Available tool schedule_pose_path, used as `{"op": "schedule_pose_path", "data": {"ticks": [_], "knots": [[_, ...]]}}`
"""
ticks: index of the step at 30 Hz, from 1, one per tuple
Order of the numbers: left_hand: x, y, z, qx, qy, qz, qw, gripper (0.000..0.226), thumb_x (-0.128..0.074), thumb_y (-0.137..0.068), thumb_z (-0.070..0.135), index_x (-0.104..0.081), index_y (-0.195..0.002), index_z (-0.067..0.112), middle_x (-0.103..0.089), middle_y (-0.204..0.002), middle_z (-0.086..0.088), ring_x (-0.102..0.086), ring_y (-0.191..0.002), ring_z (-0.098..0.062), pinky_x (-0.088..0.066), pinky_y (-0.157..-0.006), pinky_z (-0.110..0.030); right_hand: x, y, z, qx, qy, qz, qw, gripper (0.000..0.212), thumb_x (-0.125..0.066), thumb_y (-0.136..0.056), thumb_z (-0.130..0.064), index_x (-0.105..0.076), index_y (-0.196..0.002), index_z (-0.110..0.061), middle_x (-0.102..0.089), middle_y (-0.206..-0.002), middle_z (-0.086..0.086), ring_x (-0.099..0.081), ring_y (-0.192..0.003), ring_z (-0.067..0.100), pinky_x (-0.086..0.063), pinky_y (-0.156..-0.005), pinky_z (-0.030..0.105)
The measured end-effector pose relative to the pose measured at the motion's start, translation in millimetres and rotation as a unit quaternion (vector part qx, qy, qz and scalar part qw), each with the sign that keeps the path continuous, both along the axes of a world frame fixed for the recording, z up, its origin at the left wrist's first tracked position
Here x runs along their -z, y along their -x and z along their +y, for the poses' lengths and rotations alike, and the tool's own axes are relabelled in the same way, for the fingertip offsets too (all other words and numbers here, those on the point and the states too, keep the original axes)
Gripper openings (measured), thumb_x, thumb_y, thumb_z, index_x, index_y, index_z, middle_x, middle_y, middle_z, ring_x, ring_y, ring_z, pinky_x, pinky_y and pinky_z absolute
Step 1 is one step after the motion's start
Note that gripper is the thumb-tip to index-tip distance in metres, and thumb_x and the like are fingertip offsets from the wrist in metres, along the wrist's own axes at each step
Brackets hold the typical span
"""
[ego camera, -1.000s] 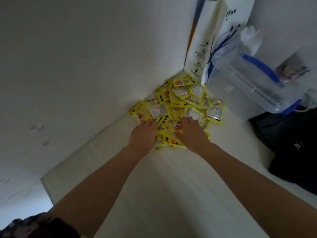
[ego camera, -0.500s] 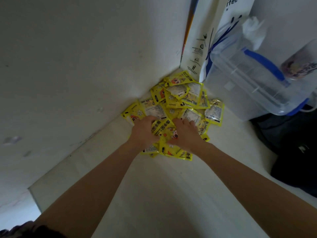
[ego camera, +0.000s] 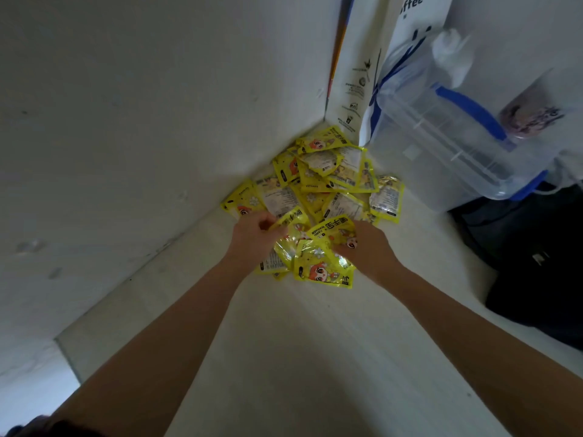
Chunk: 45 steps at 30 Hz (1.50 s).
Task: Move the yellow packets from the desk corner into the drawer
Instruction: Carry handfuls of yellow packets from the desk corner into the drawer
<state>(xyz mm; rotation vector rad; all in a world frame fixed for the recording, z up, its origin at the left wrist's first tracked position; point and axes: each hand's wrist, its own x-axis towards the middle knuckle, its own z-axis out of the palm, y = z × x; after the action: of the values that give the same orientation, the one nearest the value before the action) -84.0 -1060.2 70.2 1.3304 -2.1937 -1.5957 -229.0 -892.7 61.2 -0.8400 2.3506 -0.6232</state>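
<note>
A heap of several yellow packets (ego camera: 328, 175) with cartoon prints lies in the corner where the white desk (ego camera: 284, 357) meets two walls. My left hand (ego camera: 252, 239) and my right hand (ego camera: 367, 247) face each other at the near edge of the heap, fingers curled around a bunch of yellow packets (ego camera: 315, 257) squeezed between them. Some of that bunch sticks out below both hands. No drawer is in view.
A white paper bag (ego camera: 362, 74) with blue print stands in the corner behind the heap. A clear plastic box with a blue lid and handle (ego camera: 448, 143) sits to its right, close to the packets. A black bag (ego camera: 536, 253) lies at the right.
Both hands have closed in on the near packets and drawn a bunch of them toward me, away from the corner. The rest of the heap stays in place.
</note>
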Motion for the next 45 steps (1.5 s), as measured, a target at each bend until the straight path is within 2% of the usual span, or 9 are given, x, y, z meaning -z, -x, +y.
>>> {"op": "schedule_pose_path", "data": {"ticks": [5,8,11,14,18,21,25,38,45], "knots": [[-21,-6,-15,-0.117,-0.120,0.098,0.981,0.017,-0.073,-0.082,0.029,-0.063,-0.070,0.025,-0.065,-0.073,-0.002,-0.061,-0.065,-0.016,-0.050,-0.063,-0.035,-16,0,10,-0.039,0.000,-0.022,0.999,0.041,-0.073,-0.081,-0.031,-0.060,-0.116,-0.015,-0.055,-0.105,-0.001,-0.053,-0.098,0.016,-0.042,-0.082,0.028],[-26,-12,-21,-0.129,-0.082,0.105,0.983,0.013,-0.072,-0.085,0.020,-0.062,-0.077,0.021,-0.061,-0.067,0.004,-0.059,-0.052,-0.001,-0.048,-0.049,-0.018,-14,-4,17,-0.120,-0.050,0.026,0.991,0.039,-0.074,-0.078,-0.035,-0.060,-0.105,-0.010,-0.049,-0.102,0.005,-0.051,-0.101,0.025,-0.039,-0.078,0.029],[-21,-13,-23,0.044,0.076,0.015,0.996,0.011,-0.069,-0.087,0.019,-0.060,-0.081,0.020,-0.058,-0.072,0.003,-0.058,-0.060,0.001,-0.045,-0.058,-0.017,-8,-15,20,-0.219,-0.097,0.087,0.967,0.045,-0.070,-0.078,-0.038,-0.060,-0.110,-0.009,-0.048,-0.114,0.009,-0.047,-0.108,0.032,-0.039,-0.092,0.037],[-12,-7,-16,0.247,0.212,-0.141,0.935,0.013,-0.060,-0.092,0.032,-0.060,-0.101,0.023,-0.060,-0.087,0.002,-0.060,-0.088,-0.021,-0.041,-0.070,-0.030,-3,-28,17,-0.265,-0.134,0.158,0.942,0.047,-0.067,-0.075,-0.038,-0.060,-0.113,-0.011,-0.048,-0.122,0.009,-0.046,-0.111,0.033,-0.040,-0.095,0.041],[-7,11,-5,0.292,0.281,-0.179,0.896,0.029,-0.059,-0.092,0.036,-0.054,-0.119,0.025,-0.065,-0.115,-0.001,-0.062,-0.101,-0.024,-0.045,-0.076,-0.033,6,-42,10,-0.251,-0.129,0.219,0.934,0.044,-0.083,-0.055,-0.033,-0.068,-0.090,-0.012,-0.062,-0.107,0.013,-0.059,-0.093,0.039,-0.053,-0.071,0.043],[2,15,-2,0.349,0.240,-0.180,0.888,0.058,-0.069,-0.085,0.034,-0.041,-0.135,0.024,-0.047,-0.137,-0.002,-0.052,-0.118,-0.026,-0.048,-0.092,-0.040,10,-46,8,-0.249,-0.111,0.244,0.931,0.046,-0.086,-0.049,-0.033,-0.068,-0.087,-0.014,-0.065,-0.105,0.013,-0.062,-0.090,0.038,-0.054,-0.069,0.044],[11,4,3,0.434,0.306,-0.241,0.812,0.095,-0.074,-0.074,0.039,-0.018,-0.150,0.032,-0.026,-0.142,-0.008,-0.030,-0.129,-0.032,-0.034,-0.105,-0.044,14,-45,8,-0.240,-0.105,0.246,0.933,0.047,-0.085,-0.048,-0.035,-0.068,-0.087,-0.015,-0.065,-0.100,0.010,-0.062,-0.090,0.038,-0.053,-0.071,0.044],[6,5,0,0.342,0.287,-0.270,0.853,0.099,-0.074,-0.075,0.028,-0.011,-0.151,0.031,-0.051,-0.129,-0.008,-0.036,-0.126,-0.035,-0.032,-0.102,-0.049,15,-45,16,-0.188,-0.080,0.234,0.951,0.084,-0.082,-0.056,-0.038,-0.045,-0.130,-0.022,-0.055,-0.102,0.009,-0.054,-0.088,0.031,-0.047,-0.070,0.042],[-1,-6,7,0.325,0.278,-0.205,0.880,0.091,-0.072,-0.079,0.021,-0.016,-0.150,0.027,-0.054,-0.128,-0.004,-0.051,-0.115,-0.028,-0.046,-0.090,-0.040,18,-45,21,-0.211,-0.117,0.190,0.952,0.059,-0.082,-0.058,-0.033,-0.059,-0.107,-0.009,-0.057,-0.108,0.014,-0.059,-0.085,0.033,-0.051,-0.062,0.040]]}}
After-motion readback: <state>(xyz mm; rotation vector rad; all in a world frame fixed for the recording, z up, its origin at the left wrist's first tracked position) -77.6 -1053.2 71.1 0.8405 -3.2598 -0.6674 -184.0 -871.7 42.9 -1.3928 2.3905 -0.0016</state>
